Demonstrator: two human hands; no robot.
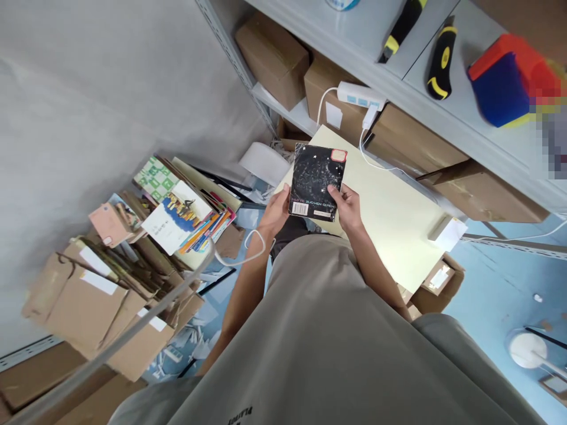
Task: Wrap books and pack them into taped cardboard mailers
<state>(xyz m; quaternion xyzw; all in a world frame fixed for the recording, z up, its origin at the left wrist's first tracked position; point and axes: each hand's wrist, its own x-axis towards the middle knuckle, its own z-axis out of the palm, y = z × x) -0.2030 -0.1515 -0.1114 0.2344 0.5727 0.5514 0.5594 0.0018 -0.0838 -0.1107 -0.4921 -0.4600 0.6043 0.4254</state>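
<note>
I am holding a black book upright over the pale surface, its long axis running twelve to six, my left hand pinching its eight o'clock edge and my right hand its four o'clock corner, both grips equally near.

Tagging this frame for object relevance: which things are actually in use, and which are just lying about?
In use: black book, held at its edges by the left hand and the right hand.
Lying about: pile of books, cardboard boxes, power strip, black-and-yellow tools, pale yellow board.
</note>
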